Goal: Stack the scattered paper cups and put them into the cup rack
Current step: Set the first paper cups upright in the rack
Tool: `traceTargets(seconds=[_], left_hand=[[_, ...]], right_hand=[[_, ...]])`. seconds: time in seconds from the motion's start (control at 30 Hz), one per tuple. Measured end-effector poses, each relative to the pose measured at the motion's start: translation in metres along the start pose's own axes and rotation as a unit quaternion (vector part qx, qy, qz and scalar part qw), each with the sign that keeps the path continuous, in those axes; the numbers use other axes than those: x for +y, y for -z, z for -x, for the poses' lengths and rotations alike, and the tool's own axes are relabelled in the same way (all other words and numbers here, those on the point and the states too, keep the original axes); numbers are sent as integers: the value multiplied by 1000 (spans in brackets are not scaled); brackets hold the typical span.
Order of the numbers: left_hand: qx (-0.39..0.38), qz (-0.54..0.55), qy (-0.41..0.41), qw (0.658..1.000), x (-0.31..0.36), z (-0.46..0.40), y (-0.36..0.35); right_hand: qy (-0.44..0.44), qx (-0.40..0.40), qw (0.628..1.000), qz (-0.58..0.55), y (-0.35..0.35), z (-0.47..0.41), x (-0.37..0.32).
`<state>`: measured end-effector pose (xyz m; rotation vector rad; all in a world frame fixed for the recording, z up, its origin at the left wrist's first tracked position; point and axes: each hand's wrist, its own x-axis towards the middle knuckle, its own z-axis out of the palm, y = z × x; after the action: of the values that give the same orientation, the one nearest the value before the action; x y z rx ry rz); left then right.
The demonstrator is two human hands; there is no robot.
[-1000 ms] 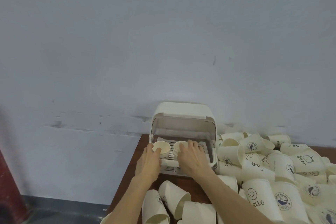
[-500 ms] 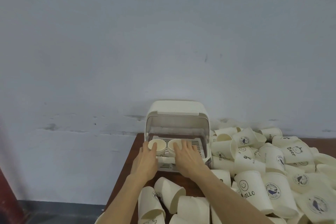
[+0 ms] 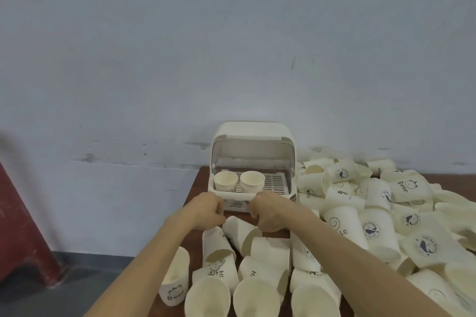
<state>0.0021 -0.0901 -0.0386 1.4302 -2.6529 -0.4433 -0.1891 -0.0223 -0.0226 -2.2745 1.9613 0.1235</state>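
Observation:
The cream cup rack (image 3: 253,134) stands at the table's back left with its lid raised. Two paper cups (image 3: 226,181) (image 3: 252,182) stand upright, side by side, on the left of its slotted tray. My left hand (image 3: 206,210) and my right hand (image 3: 268,211) are just in front of the rack's lower front edge, fingers curled, with nothing visible in them. Loose paper cups (image 3: 242,235) lie on their sides right below my hands.
A big heap of printed paper cups (image 3: 373,213) covers the brown table (image 3: 198,183) right of the rack and across the front. The table's left edge runs close to the rack. A pale wall is behind, and a dark red post (image 3: 23,226) stands on the floor at left.
Both hands have let go of the two cups in the rack and pulled back toward me, curling in front of the rack. The cups stay upright on the tray.

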Motion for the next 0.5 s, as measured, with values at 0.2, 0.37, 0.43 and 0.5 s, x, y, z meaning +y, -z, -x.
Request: traceTargets(seconds=[0.2, 0.37, 0.43, 0.5], left_hand=[[-87, 3, 9, 996, 6, 19, 5], [-122, -3, 25, 992, 1, 22, -2], [-116, 6, 18, 993, 2, 23, -3], [-102, 18, 11, 995, 5, 23, -2]], right_hand=[[-16, -2, 999, 42, -15, 1, -10], [-42, 34, 998, 45, -24, -4, -12], [-48, 54, 996, 54, -24, -4, -12], [-62, 73, 994, 49, -23, -4, -11]])
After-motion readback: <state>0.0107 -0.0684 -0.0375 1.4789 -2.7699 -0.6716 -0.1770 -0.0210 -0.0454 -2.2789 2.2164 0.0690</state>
